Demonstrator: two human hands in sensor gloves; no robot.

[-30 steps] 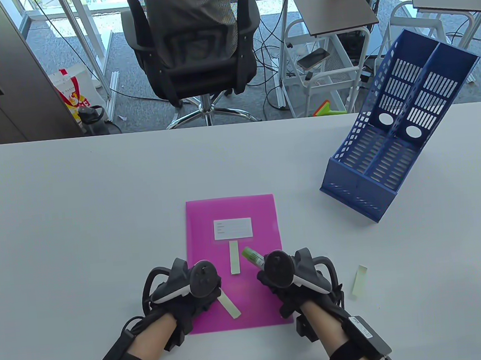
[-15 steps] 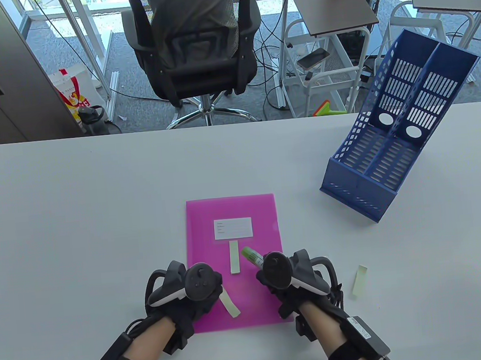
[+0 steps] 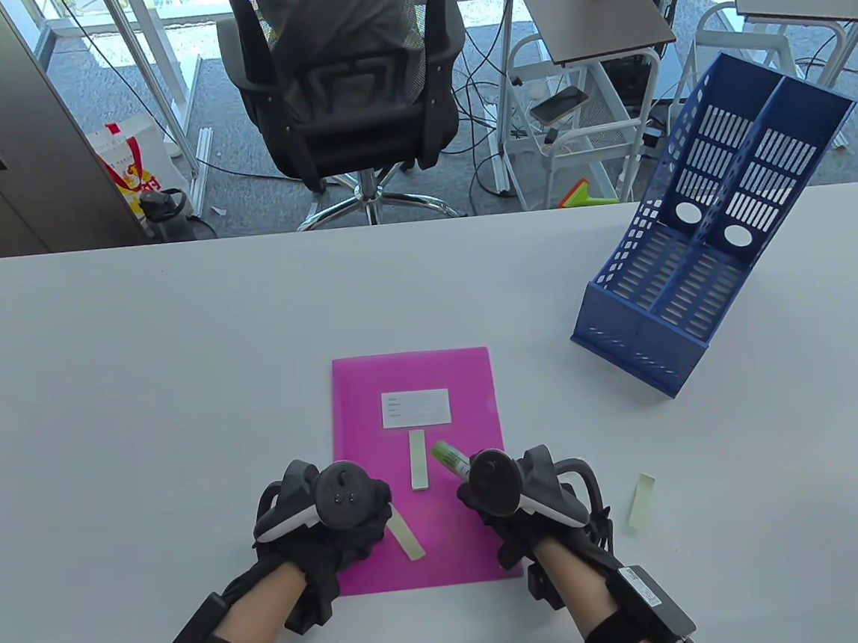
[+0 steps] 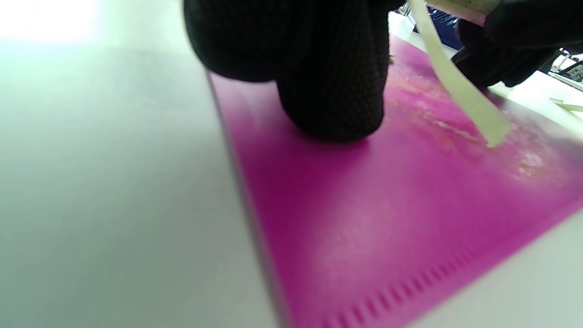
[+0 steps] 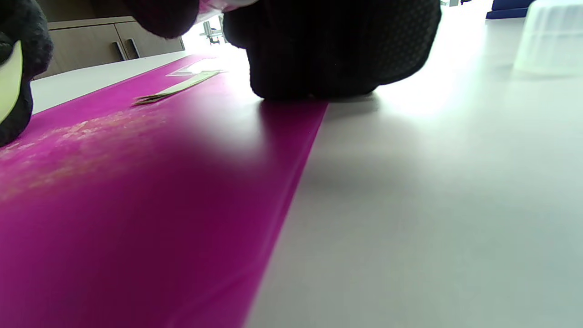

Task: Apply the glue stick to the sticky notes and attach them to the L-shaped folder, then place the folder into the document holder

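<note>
A magenta folder (image 3: pixel 448 545) lies flat at the table's near middle, with a white label (image 3: pixel 415 407) and one pale green sticky note (image 3: pixel 418 460) lying on it. My left hand (image 3: pixel 357 530) rests on the folder's left edge and pinches a second sticky note (image 3: pixel 405 537), which slants down over the folder (image 4: pixel 387 218). That note (image 4: pixel 460 91) touches the folder with its free end. My right hand (image 3: pixel 481 493) grips a green glue stick (image 3: pixel 448 456) over the folder's right side. The blue document holder (image 3: pixel 693 253) stands at the back right.
A third sticky note (image 3: pixel 641 502) lies on the table right of my right hand. A translucent cap-like object (image 5: pixel 551 36) sits on the table beyond the right hand. An office chair (image 3: pixel 348 81) and carts stand behind the table's far edge.
My left hand has shifted slightly left and turned, drawing the pinched note with it. The right hand and glue stick have barely moved.
</note>
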